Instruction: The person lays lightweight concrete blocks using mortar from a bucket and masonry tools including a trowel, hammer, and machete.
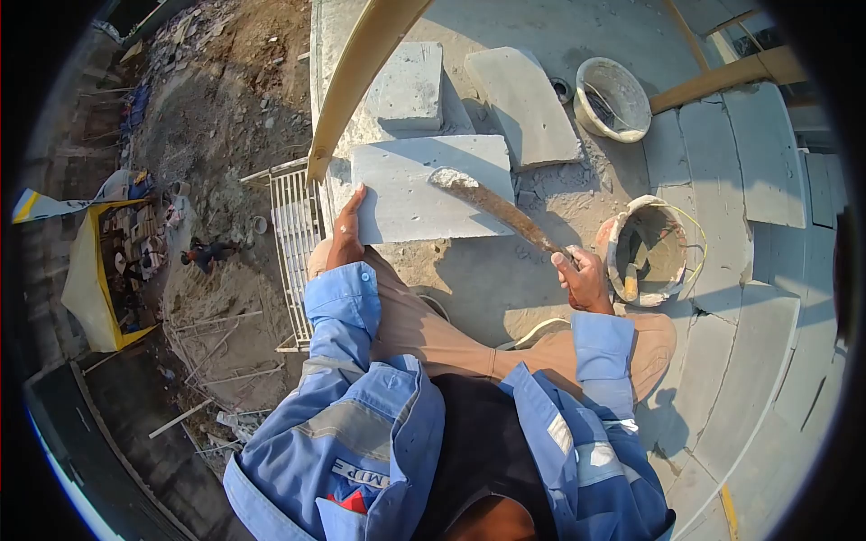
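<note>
A light grey block (406, 194) lies flat in front of my knees. My left hand (348, 227) holds its left edge, with a finger along the side. My right hand (585, 278) is closed around the end of a worn, flat tool (510, 215), which slants up and left over the block. Pale mortar-like material sits on the tool's far end, above the block's upper middle. To the right of my right hand stands a dirty bucket (622, 243) with a yellowish handle and a wooden-handled tool inside.
More blocks (408, 86) and a broken slab (528, 108) lie beyond. A second bucket (613, 99) stands at the upper right. A bamboo pole (356, 86) crosses the upper left, near a metal grating (298, 243) and a drop. A person is far below. A block wall (713, 189) runs along the right.
</note>
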Available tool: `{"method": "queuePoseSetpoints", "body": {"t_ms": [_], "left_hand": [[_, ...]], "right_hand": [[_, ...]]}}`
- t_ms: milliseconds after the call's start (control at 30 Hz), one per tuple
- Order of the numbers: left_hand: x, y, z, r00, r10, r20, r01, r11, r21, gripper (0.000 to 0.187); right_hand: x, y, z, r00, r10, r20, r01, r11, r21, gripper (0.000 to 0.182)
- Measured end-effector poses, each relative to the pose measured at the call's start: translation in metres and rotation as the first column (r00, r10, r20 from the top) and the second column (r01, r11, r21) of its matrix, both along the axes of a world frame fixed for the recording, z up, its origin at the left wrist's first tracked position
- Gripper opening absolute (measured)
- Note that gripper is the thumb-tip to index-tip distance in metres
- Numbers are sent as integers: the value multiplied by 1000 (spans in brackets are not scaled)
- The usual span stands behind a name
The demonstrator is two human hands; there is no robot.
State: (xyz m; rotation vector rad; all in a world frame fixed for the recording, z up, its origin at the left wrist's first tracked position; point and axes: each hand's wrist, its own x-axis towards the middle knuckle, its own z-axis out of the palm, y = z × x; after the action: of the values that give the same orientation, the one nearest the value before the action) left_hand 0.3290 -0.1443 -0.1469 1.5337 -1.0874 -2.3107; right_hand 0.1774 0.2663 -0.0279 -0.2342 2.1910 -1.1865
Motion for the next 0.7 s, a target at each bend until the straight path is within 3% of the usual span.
{"method": "queuePoseSetpoints", "body": {"t_ms": [100, 233, 333, 400, 433, 500, 600, 667, 700], "left_hand": [[3, -5, -7, 1000, -12, 1, 12, 1000, 25, 64], [4, -5, -6, 998, -33, -46, 34, 999, 23, 64], [6, -3, -12, 998, -39, -51, 40, 999, 25, 67], [11, 1, -22, 1000, -18, -18, 18, 1000, 9, 70], [13, 6, -20, 1000, -22, -19, 22, 1000, 2, 70], [19, 24, -18, 997, 38, -63, -35, 998, 42, 73], [23, 62, -6, 988, 106, -109, -99, 993, 68, 70], [26, 92, -9, 976, 185, -118, -177, 981, 78, 67], [29, 108, -19, 973, 202, -108, -194, 978, 81, 66]], "right_hand": [[-27, -8, -2, 996, 81, -28, -81, 996, 25, 54], [-40, -24, 21, 991, 99, -93, -76, 972, 224, 56], [-40, -37, 17, 988, 2, -156, 14, 995, 99, 56], [-27, -52, 7, 981, -188, -48, 186, 982, -38, 55], [-17, -62, -1, 980, -191, -48, 189, 981, -44, 55], [6, -85, -22, 902, -431, 12, 425, 885, -191, 54], [42, -96, -75, 854, -516, -63, 501, 850, -165, 55], [63, -99, -97, 768, -588, -255, 615, 788, 32, 59], [63, -102, -101, 772, -587, -244, 612, 790, 35, 59]]}}
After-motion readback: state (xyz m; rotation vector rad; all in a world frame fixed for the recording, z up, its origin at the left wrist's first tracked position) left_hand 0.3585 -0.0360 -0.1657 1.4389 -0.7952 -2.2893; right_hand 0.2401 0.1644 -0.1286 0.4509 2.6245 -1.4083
